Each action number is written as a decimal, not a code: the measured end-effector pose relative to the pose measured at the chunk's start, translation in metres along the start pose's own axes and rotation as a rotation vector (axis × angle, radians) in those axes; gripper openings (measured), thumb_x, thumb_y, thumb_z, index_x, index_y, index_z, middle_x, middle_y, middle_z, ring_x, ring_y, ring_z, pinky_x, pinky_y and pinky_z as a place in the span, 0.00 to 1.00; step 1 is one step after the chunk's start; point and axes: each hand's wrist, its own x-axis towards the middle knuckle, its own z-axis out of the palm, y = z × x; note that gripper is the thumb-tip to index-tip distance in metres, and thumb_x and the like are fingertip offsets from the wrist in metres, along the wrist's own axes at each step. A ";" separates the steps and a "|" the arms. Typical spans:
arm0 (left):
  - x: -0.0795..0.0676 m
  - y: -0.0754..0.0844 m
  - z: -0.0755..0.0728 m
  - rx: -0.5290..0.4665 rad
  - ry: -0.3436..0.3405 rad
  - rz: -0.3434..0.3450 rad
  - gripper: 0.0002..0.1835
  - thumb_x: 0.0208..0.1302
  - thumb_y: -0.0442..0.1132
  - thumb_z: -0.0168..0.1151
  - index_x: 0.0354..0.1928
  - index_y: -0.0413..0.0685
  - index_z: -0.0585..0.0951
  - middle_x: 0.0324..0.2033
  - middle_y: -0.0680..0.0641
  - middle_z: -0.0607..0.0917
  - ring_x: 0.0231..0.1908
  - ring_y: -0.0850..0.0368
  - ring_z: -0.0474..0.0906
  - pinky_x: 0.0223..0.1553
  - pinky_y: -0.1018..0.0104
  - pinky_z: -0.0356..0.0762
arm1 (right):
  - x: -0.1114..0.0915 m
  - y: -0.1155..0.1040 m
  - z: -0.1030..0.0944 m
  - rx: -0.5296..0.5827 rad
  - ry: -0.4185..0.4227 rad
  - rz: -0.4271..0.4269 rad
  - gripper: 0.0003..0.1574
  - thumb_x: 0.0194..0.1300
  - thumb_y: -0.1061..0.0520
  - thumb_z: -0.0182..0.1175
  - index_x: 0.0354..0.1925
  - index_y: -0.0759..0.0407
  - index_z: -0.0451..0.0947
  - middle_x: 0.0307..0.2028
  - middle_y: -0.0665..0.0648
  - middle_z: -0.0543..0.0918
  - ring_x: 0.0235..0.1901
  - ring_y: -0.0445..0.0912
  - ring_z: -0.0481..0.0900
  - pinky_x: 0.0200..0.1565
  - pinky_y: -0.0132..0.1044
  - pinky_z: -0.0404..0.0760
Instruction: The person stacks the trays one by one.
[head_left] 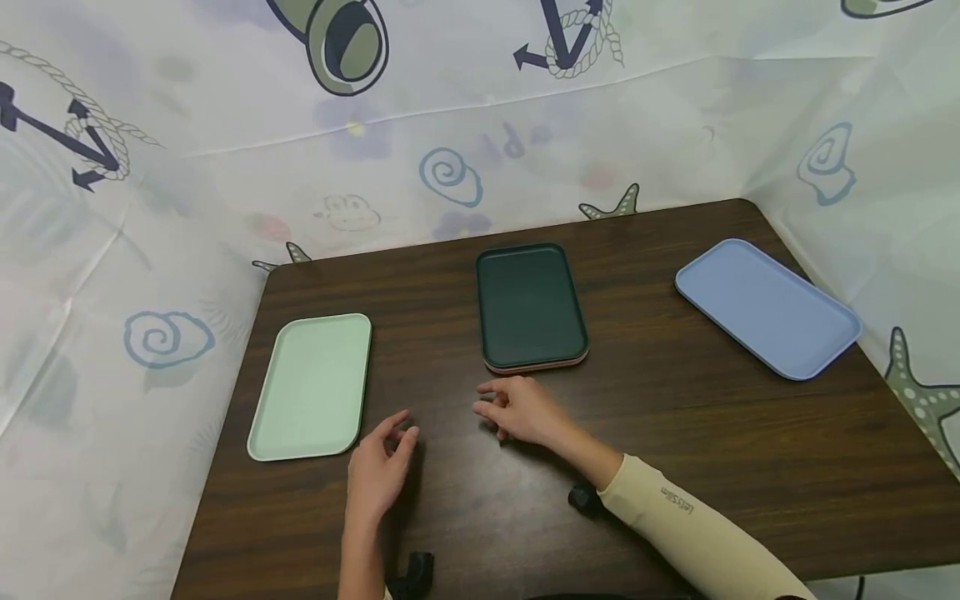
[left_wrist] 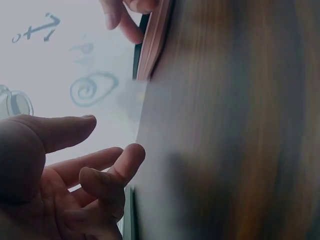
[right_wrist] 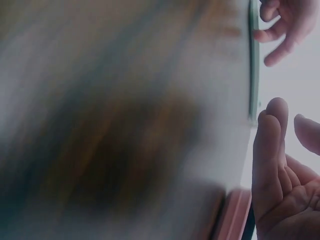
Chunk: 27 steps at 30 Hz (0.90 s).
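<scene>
A dark green tray (head_left: 531,304) lies at the middle of the table on top of a pinkish tray (head_left: 536,367), of which only the rim shows. My right hand (head_left: 521,410) is just in front of this stack, fingers loosely bent and holding nothing. To the left lies a pale green tray (head_left: 311,387). Beside its near right corner hovers my left hand (head_left: 378,471), thumb and fingers apart with nothing between them. The left wrist view shows the left palm (left_wrist: 75,200) with relaxed fingers; in the right wrist view the right fingers (right_wrist: 270,160) are extended.
A blue tray (head_left: 768,308) lies slanted near the right edge of the brown wooden table (head_left: 645,433). Behind the table hangs a patterned white cloth (head_left: 525,142), which also runs along both sides. A black wrist mount (head_left: 585,500) sits under the right forearm.
</scene>
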 end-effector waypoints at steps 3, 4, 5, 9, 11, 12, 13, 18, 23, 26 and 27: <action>-0.004 -0.009 -0.008 0.010 0.026 -0.035 0.21 0.71 0.49 0.59 0.61 0.51 0.79 0.39 0.49 0.84 0.20 0.57 0.68 0.20 0.64 0.65 | 0.005 -0.001 0.013 0.019 -0.036 0.002 0.28 0.71 0.47 0.59 0.63 0.60 0.74 0.22 0.53 0.83 0.18 0.46 0.81 0.19 0.34 0.72; -0.005 -0.012 -0.011 0.015 0.034 -0.047 0.21 0.71 0.49 0.58 0.61 0.51 0.79 0.39 0.49 0.83 0.21 0.57 0.68 0.21 0.64 0.64 | 0.006 -0.002 0.018 0.027 -0.046 0.004 0.28 0.71 0.47 0.59 0.63 0.60 0.74 0.22 0.53 0.83 0.18 0.46 0.82 0.19 0.34 0.73; -0.007 -0.015 -0.013 0.018 0.042 -0.063 0.21 0.71 0.49 0.58 0.61 0.50 0.79 0.39 0.49 0.84 0.21 0.57 0.68 0.21 0.64 0.64 | 0.008 -0.002 0.022 0.036 -0.055 0.007 0.28 0.71 0.47 0.60 0.63 0.59 0.75 0.23 0.53 0.83 0.19 0.47 0.82 0.19 0.34 0.73; -0.011 -0.027 -0.022 0.035 0.079 -0.111 0.20 0.71 0.48 0.58 0.61 0.50 0.79 0.39 0.48 0.85 0.21 0.57 0.69 0.22 0.64 0.65 | 0.012 -0.006 0.037 0.112 -0.102 0.033 0.29 0.70 0.48 0.61 0.64 0.60 0.74 0.26 0.55 0.84 0.20 0.49 0.83 0.20 0.36 0.77; -0.011 -0.032 -0.027 0.039 0.105 -0.126 0.19 0.71 0.48 0.58 0.60 0.50 0.80 0.39 0.48 0.86 0.20 0.57 0.69 0.23 0.63 0.65 | 0.014 -0.009 0.044 0.158 -0.123 0.044 0.29 0.70 0.49 0.61 0.64 0.61 0.74 0.27 0.56 0.84 0.21 0.50 0.84 0.21 0.38 0.79; -0.011 -0.034 -0.030 0.042 0.117 -0.131 0.19 0.71 0.48 0.58 0.60 0.50 0.80 0.39 0.48 0.86 0.20 0.57 0.69 0.23 0.63 0.65 | 0.016 -0.010 0.047 0.179 -0.130 0.044 0.29 0.69 0.50 0.61 0.64 0.62 0.74 0.27 0.56 0.84 0.21 0.50 0.84 0.22 0.39 0.80; -0.011 -0.036 -0.032 0.047 0.130 -0.136 0.19 0.71 0.48 0.58 0.59 0.50 0.80 0.39 0.48 0.87 0.19 0.57 0.69 0.23 0.63 0.64 | 0.018 -0.012 0.050 0.193 -0.136 0.044 0.29 0.69 0.50 0.62 0.63 0.62 0.74 0.27 0.56 0.84 0.21 0.51 0.84 0.22 0.40 0.81; -0.008 -0.045 -0.049 0.069 0.169 -0.169 0.20 0.72 0.50 0.56 0.60 0.50 0.80 0.39 0.47 0.87 0.18 0.58 0.68 0.25 0.62 0.64 | 0.028 -0.019 0.064 0.249 -0.163 0.030 0.28 0.68 0.52 0.63 0.62 0.64 0.75 0.26 0.56 0.85 0.21 0.50 0.84 0.22 0.41 0.82; -0.003 -0.061 -0.070 0.098 0.196 -0.208 0.23 0.73 0.52 0.53 0.61 0.47 0.78 0.40 0.44 0.87 0.27 0.52 0.77 0.37 0.52 0.69 | 0.035 -0.024 0.076 0.299 -0.191 0.028 0.27 0.68 0.54 0.63 0.61 0.64 0.75 0.25 0.56 0.85 0.21 0.50 0.84 0.22 0.40 0.82; 0.001 -0.075 -0.081 0.105 0.190 -0.248 0.25 0.73 0.53 0.51 0.63 0.45 0.76 0.41 0.42 0.87 0.38 0.43 0.80 0.45 0.44 0.69 | 0.037 -0.028 0.081 0.317 -0.205 0.037 0.27 0.68 0.55 0.64 0.61 0.65 0.75 0.25 0.56 0.85 0.22 0.50 0.85 0.22 0.40 0.82; 0.002 -0.079 -0.085 0.108 0.185 -0.271 0.27 0.73 0.54 0.50 0.64 0.45 0.75 0.42 0.41 0.87 0.42 0.41 0.80 0.47 0.42 0.68 | 0.037 -0.030 0.083 0.319 -0.210 0.041 0.28 0.67 0.55 0.64 0.62 0.64 0.75 0.25 0.56 0.85 0.22 0.50 0.85 0.22 0.40 0.82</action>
